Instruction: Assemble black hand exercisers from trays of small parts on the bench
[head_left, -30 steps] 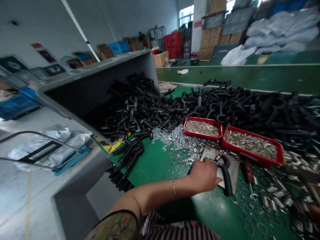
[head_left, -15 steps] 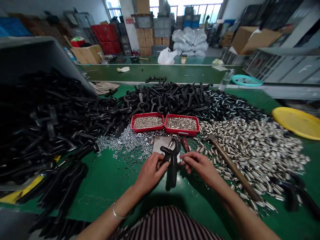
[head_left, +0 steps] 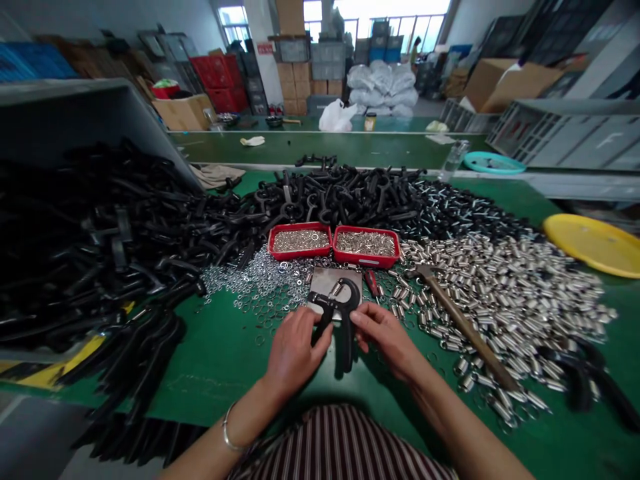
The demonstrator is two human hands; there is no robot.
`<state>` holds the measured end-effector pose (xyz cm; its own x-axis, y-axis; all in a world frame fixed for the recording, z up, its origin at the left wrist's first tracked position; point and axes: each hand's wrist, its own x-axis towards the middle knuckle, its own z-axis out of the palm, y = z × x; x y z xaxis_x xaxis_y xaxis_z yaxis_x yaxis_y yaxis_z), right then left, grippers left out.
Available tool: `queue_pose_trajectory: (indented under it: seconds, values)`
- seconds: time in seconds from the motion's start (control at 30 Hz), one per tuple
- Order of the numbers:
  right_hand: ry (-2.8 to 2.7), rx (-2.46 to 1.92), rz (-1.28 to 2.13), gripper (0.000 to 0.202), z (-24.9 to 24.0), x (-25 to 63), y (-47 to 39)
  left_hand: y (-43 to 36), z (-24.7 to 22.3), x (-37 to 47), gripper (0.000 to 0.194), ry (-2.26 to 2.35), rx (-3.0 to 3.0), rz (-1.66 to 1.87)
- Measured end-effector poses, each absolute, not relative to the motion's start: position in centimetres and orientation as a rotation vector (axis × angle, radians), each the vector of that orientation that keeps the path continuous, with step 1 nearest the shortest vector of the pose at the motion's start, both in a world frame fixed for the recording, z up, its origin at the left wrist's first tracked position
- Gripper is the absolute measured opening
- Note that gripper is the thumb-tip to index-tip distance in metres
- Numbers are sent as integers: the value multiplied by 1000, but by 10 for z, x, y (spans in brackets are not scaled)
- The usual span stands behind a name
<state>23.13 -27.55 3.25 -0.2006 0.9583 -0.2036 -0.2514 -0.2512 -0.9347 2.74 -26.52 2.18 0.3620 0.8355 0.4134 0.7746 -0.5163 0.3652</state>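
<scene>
A black plastic spring clamp (head_left: 347, 333) with a coil spring (head_left: 337, 288) between its arms rests partly over a small metal plate (head_left: 320, 281). My left hand (head_left: 296, 347) is closed around the clamp's left handle. At the other side, the fingertips of my right hand (head_left: 383, 333) are pinched against the upper part of the right handle. Whether those right fingers also hold something small is hidden. A red-handled tool (head_left: 371, 283) lies just beyond my right hand.
Two red trays (head_left: 300, 255) of small metal parts stand behind the plate. Loose rings (head_left: 270, 287) lie to the left, a hammer (head_left: 465, 327) and heaped springs (head_left: 510, 293) to the right. Black clamp parts (head_left: 345, 193) pile up behind, and a yellow lid (head_left: 595, 243) sits far right.
My right hand has moved left and up onto the clamp's right handle. The clamp has turned a little, and its handles stand wider apart. The whole view has shifted slightly.
</scene>
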Motion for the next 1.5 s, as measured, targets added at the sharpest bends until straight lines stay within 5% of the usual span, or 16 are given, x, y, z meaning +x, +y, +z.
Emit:
queue_pose_trajectory:
  seconds: [0.8, 1.23, 1.5]
  values:
    - [-660, -939, 1771, 25, 2, 240, -306, -300, 20, 48, 16, 1460, 2744, 939]
    - [-712, -849, 2012, 25, 7, 237, -297, -315, 5, 44, 7, 1634, 2041, 1181]
    - [-747, -1000, 1926, 32, 18, 213, -296, -332, 6, 24, 16, 1811, 2282, 1250]
